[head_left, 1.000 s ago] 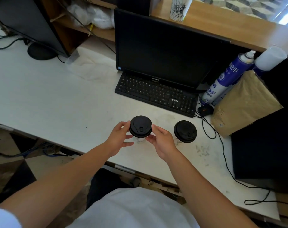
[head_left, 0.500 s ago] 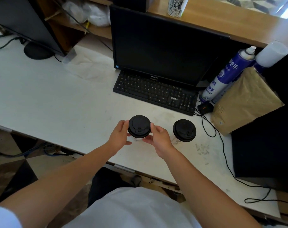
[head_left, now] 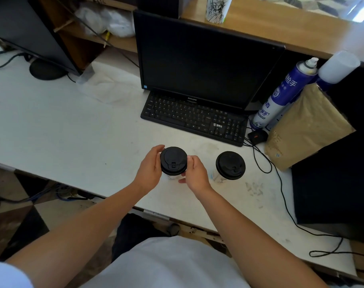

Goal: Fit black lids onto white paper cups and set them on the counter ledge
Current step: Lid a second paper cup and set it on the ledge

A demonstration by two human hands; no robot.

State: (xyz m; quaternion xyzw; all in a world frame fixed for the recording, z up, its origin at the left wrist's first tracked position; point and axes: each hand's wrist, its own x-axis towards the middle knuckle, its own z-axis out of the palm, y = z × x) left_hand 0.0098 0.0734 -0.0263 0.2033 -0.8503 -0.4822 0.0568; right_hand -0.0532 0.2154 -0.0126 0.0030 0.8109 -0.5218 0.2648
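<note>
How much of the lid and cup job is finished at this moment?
Done: one lidded cup stands on the desk. In hand: left hand and right hand grip the lid on a second cup. Left: moving both to the wooden ledge.

The black lid (head_left: 173, 161) is covering nearly all of its white paper cup (head_left: 172, 177), the second lid (head_left: 230, 165) is likewise masking its cup (head_left: 216, 177), and the printed cup (head_left: 218, 9) on the counter ledge (head_left: 280, 28) is being cropped by the top edge.

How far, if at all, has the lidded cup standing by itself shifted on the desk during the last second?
No. The lidded cup stands at the same spot below the keyboard's right end, beside the looped cable; only the camera moved.
</note>
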